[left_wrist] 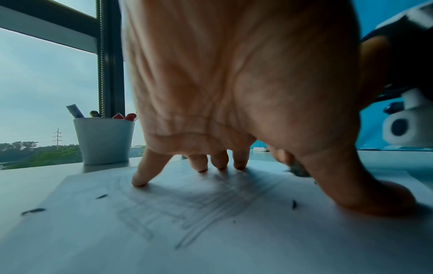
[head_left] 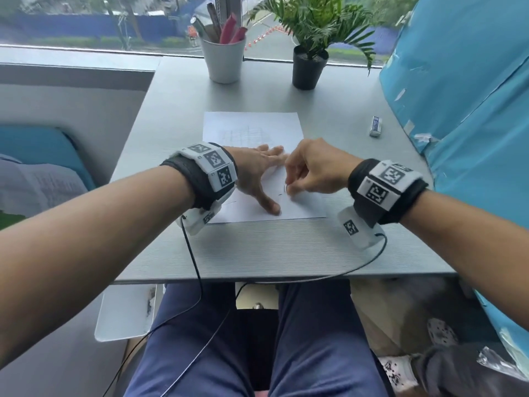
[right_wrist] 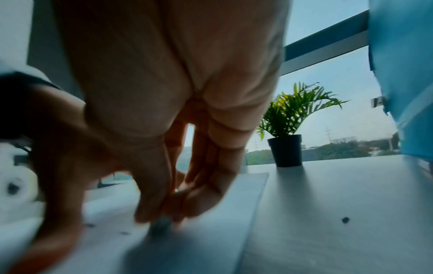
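On the grey table (head_left: 257, 253), left grip (head_left: 254, 173) splays flat on paper (head_left: 252, 124); right grip (head_left: 315, 167) pinches eraser (right_wrist: 160, 225) against it.

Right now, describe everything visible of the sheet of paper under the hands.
The sheet of paper is white, thin and rectangular, lying flat on the grey table with its long side running away from the person. Faint, smudged pencil lines cross its middle, and dark specks are scattered over it. The left hand presses on it with spread fingers and thumb. The right hand pinches a small grey stub, apparently an eraser, against its surface.
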Demonstrator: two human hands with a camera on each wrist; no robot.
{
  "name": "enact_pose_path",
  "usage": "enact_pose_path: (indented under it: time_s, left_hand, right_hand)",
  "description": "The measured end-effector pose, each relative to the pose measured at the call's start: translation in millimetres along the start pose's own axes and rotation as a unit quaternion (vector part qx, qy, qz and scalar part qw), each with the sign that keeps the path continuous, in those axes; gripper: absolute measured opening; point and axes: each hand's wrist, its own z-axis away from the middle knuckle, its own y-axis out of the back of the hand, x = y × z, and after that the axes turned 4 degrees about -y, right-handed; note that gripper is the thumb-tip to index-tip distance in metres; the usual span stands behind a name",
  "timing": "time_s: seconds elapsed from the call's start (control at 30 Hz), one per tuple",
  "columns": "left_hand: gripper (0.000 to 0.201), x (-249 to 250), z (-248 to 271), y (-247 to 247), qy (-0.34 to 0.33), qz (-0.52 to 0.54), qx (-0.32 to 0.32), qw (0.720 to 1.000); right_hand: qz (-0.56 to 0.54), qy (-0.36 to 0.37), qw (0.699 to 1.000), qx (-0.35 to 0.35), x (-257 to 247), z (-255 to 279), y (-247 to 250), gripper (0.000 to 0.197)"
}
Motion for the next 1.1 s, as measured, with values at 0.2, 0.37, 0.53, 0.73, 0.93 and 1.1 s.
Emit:
enact_pose_path:
  time_s: [0.2, 0.37, 0.53, 0.73, 0.93, 1.1]
  left_hand:
    - [0.135, 6.4, -3.6, 4.7, 0.042, -0.045, 0.021, 0.998]
    - [0.120, -5.0, 1.4, 17.8, 0.023, -0.068, 0.025, 0.997]
    - [0.115, -5.3, 0.4, 14.9, 0.023, -0.063, 0.016, 0.998]
    - [0.112, -10.5, -3.9, 13.9, 0.023, -0.041, -0.007, 0.999]
    - [0.125, -4.7, -3.8, 15.6, 0.049, -0.053, -0.027, 0.997]
    - [0.125, -5.2, -2.3, 16.1, 0.048, -0.049, -0.033, 0.997]
  right_hand:
    - [-0.018, -0.050, 0.996, 0.078, 9.0, -0.2, 3.4, 0.007]
    - [-0.009, -0.081, 0.995, 0.064, 13.1, -0.5, 10.5, 0.008]
    - [0.000, -0.085, 0.990, 0.115, 9.9, -15.6, 15.6, 0.007]
    - [0.033, 0.007, 0.999, 0.023, -21.3, 2.3, -7.7, 0.006]
    - [0.012, -0.065, 0.991, 0.117, 6.5, -16.2, 10.6, 0.006]
    - [0.006, -0.015, 0.999, 0.033, -5.5, -3.8, -0.9, 0.006]
